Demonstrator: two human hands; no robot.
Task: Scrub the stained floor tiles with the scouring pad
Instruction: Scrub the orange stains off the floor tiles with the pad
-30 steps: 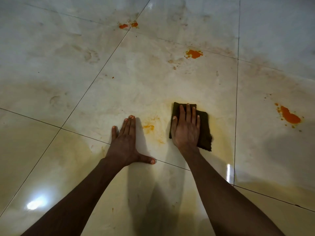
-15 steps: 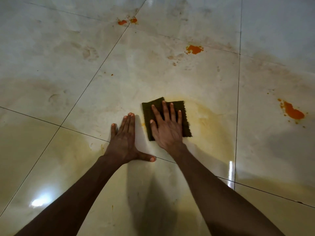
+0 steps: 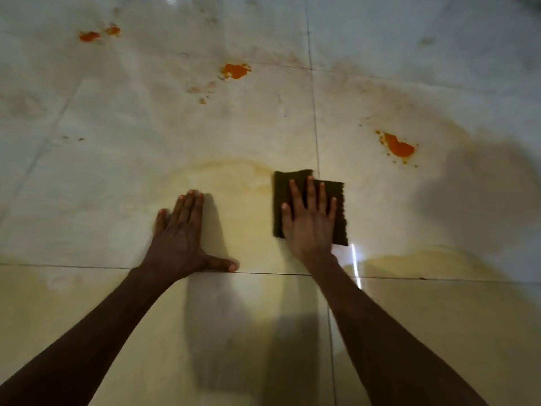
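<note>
Many big shiny floor tiles (image 3: 117, 177) fill the whole view, split by thin dark lines. A wide yellow smear (image 3: 231, 183) spreads over the tile in the middle, and more yellow shows on the tiles close to the person. Two bare arms reach out from the bottom. The left hand (image 3: 178, 238) lies flat on the floor with its fingers (image 3: 187, 205) straight and close together and the thumb stuck out to the side, next to a dark line. It holds nothing. The right hand (image 3: 310, 227) lies flat on top of the scouring pad (image 3: 341, 212), fingers spread a little, pushing it down on the floor. The pad is dark green and sits by the line between two tiles. An orange blob (image 3: 398, 146) sits past the pad on the right. Another orange blob (image 3: 235, 71) is farther off in the middle. Two small orange spots (image 3: 89, 36) sit far away on the left.
</note>
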